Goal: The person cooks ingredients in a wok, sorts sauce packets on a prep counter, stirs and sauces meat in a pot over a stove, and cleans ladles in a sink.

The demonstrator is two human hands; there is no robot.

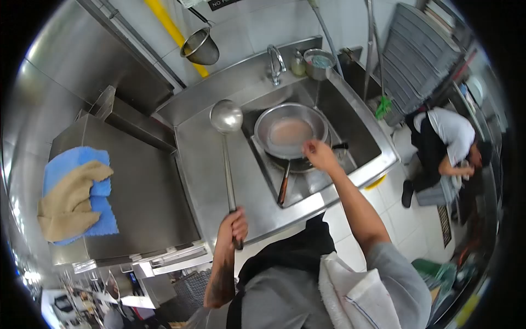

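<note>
1. Most of a pan (282,189) in the sink (354,131) is hidden under the bowl (264,125); what the bowl contains is unclear.
2. The dark grip of the ladle (226,116) is enclosed by the left hand (234,226), fingers wrapped shut.
3. The bowl's near rim is reached by the right hand (320,155), fingers partly curled; whether it is gripped cannot be told.

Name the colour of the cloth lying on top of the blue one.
The top cloth is tan; it shows in the head view.
</note>
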